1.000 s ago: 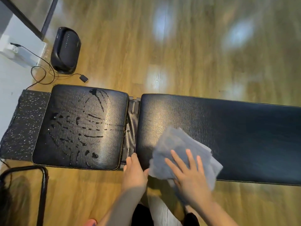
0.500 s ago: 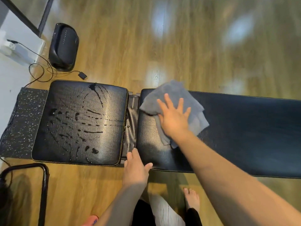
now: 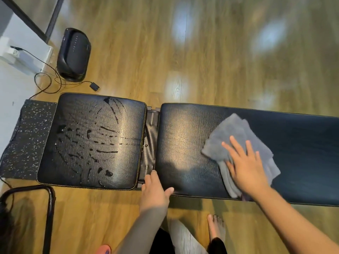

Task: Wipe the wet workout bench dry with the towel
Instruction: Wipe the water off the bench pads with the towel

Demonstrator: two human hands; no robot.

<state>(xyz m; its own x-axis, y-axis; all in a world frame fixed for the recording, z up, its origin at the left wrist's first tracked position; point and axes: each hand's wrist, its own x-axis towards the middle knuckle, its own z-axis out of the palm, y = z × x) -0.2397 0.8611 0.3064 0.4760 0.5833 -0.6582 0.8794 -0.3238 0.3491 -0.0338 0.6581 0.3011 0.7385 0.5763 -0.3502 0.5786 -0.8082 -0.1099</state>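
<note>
A black padded workout bench lies across the floor. Its long back pad [image 3: 183,143] runs to the right and looks mostly free of drops. The square seat pad [image 3: 91,140] at the left carries many water streaks and beads. A crumpled grey towel [image 3: 236,136] lies on the back pad. My right hand [image 3: 245,165] presses flat on the towel with fingers spread. My left hand [image 3: 156,189] rests on the bench's near edge at the gap between the pads, fingers on the back pad's corner.
A black speckled mat [image 3: 25,140] lies under the bench's left end. A black device [image 3: 73,54] with a trailing cable [image 3: 47,83] stands on the wood floor behind. A black metal frame [image 3: 49,208] is at the lower left. My bare foot [image 3: 216,228] is near the bench.
My right hand has slid the towel from the back pad's far left corner to the right and toward the near edge. My left hand has stayed on the bench edge.
</note>
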